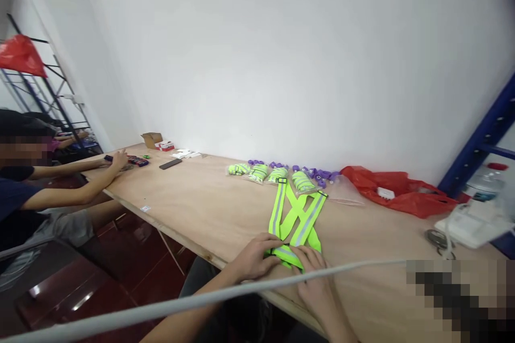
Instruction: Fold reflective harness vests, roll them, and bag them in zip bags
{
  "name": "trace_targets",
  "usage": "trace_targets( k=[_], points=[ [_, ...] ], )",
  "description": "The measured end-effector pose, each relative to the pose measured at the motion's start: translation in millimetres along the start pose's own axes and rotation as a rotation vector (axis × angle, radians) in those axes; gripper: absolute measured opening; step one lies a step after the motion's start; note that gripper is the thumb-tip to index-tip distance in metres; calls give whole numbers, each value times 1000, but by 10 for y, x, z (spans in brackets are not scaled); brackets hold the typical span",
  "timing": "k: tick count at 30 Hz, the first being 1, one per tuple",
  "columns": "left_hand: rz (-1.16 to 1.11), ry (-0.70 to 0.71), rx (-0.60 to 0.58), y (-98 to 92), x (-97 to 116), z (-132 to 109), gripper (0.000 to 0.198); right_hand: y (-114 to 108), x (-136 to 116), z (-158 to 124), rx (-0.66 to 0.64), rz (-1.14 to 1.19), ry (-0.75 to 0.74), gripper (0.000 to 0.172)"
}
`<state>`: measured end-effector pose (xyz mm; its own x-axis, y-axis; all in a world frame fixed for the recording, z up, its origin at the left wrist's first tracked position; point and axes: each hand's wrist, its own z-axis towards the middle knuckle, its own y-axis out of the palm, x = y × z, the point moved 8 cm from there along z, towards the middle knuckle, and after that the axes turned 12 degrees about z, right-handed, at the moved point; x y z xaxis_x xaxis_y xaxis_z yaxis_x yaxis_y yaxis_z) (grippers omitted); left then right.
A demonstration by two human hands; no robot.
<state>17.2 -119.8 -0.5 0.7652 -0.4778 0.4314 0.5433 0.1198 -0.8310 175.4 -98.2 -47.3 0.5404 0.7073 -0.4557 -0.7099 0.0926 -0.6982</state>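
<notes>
The neon yellow-green strap harness with grey reflective stripes [295, 217] lies on the pale plywood counter [209, 214] straight ahead of the person. Its near end sits under both hands and its crossed bands run away toward twelve o'clock. Judging from how it lies, only that near end is doubled over. The long bands beyond it are flat and spread in an X, so most of the length looks unfolded. The left hand [253, 260] rests at seven o'clock of the harness with its fingers bent onto the strap end; whether it pinches the webbing or only presses it I cannot tell. The right hand [317, 284], at five o'clock, lies open and flat with the fingers stretched over the fold. The webbing looks thin, limp and slightly glossy, and the stripes are duller. At twelve o'clock, touching the far tips, lie four small folded bundles of the same green webbing in clear plastic bags [277, 174], which suggests several pieces are already packed. Small purple pieces [317, 173] sit just behind them, their shape too small to make out. A crumpled red plastic bag [402, 190] lies at two o'clock. At ten o'clock, well apart, a co-worker's hand [118, 159] rests on the counter near a flat black slab [170, 164] and a small brown cardboard box [152, 139]. A white cable [241, 292] crosses the foreground.
</notes>
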Motion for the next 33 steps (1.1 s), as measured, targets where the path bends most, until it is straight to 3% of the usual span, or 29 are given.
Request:
trace_targets(
  k=[5,12,27,33],
  points=[
    [-29,31,15,-17,-56,-35,41,-151,-144,26,18,-44,128,47],
    [-12,19,13,-64,-141,-56,36,-272,-363,99,-30,-43,139,44],
    [-38,-64,27,-37,-269,-87,37,-237,-287,28,-121,-96,184,40],
    [-23,-49,52,12,-325,-103,34,-238,-256,-31,-50,-113,170,40]
  ],
)
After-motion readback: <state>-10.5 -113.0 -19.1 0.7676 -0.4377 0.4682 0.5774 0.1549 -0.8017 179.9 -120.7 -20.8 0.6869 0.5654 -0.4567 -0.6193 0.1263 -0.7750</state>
